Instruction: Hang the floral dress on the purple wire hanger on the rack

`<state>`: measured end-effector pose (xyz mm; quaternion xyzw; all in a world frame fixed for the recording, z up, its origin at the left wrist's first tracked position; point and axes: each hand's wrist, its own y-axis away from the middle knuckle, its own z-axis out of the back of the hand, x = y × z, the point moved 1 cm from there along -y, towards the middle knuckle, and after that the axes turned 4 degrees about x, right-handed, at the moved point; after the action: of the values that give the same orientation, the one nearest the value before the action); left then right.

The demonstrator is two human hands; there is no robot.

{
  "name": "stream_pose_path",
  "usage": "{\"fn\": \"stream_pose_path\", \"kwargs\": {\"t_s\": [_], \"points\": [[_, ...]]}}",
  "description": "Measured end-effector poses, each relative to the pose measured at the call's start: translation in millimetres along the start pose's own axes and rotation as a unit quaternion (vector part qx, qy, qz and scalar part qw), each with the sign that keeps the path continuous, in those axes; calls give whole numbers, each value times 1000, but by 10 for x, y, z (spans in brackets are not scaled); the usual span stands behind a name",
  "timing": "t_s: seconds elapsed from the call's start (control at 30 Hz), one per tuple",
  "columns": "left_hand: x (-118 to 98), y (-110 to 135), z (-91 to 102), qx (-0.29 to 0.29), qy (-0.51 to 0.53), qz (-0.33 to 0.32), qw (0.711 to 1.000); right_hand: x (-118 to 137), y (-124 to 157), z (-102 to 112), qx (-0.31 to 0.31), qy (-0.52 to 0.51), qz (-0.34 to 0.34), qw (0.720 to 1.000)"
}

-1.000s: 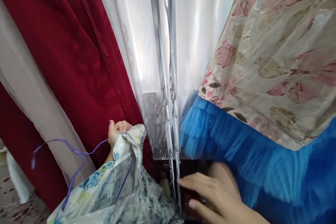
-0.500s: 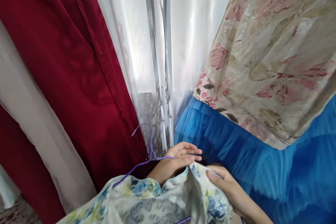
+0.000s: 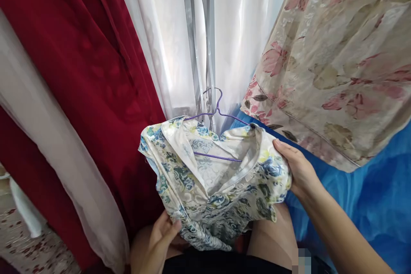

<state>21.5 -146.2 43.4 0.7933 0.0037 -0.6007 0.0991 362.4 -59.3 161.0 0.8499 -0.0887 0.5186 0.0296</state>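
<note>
As the head view looks down over the person's lap, the garment lies between the two hands, upper part toward the top, its flowered front facing up. The left hand is at the garment's lower left edge, thumb on the near face and fingers bent in beside it, partly closed on the cloth. The right hand is higher, at the shoulder on the other side; its thumb presses the front while the fingers go behind, mostly hidden, so the cloth is gripped between them. How tightly either one closes, I cannot tell.

A purple hanger sits inside the garment: its arms run under both shoulders, its lower bar shows through the open neck, and its hook rises above the collar, apart from both hands. Behind the hook stand grey strips before a white curtain. Red cloth and a pale drape hang to the left of the garment. Beyond the right hand, a flowered cloth hangs over blue tulle. Patterned carpet shows at lower left. Below the garment are bare legs and black cloth.
</note>
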Motion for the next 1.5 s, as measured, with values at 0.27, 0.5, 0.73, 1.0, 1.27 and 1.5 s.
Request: {"fn": "stream_pose_path", "kwargs": {"t_s": [0.27, 0.5, 0.73, 1.0, 1.27, 1.5], "points": [[278, 170, -127, -15, 7, 15, 1000, 96, -67, -29, 14, -4, 23, 1000], [543, 341, -235, 20, -23, 61, 998, 104, -34, 166, 48, 60, -25, 997], [706, 155, -97, -50, -63, 77, 994, -836, 655, 371, -252, 207, 374, 868], [785, 54, -482, 60, -117, 41, 990, -1671, 1043, 217, 187, 208, -8, 960], [770, 169, -355, 67, -136, 27, 988, -1603, 964, -72, 181, 190, -25, 965], [936, 246, -217, 84, -171, -25, 981, -1628, 1089, -110, 192, 191, -35, 962]]}}
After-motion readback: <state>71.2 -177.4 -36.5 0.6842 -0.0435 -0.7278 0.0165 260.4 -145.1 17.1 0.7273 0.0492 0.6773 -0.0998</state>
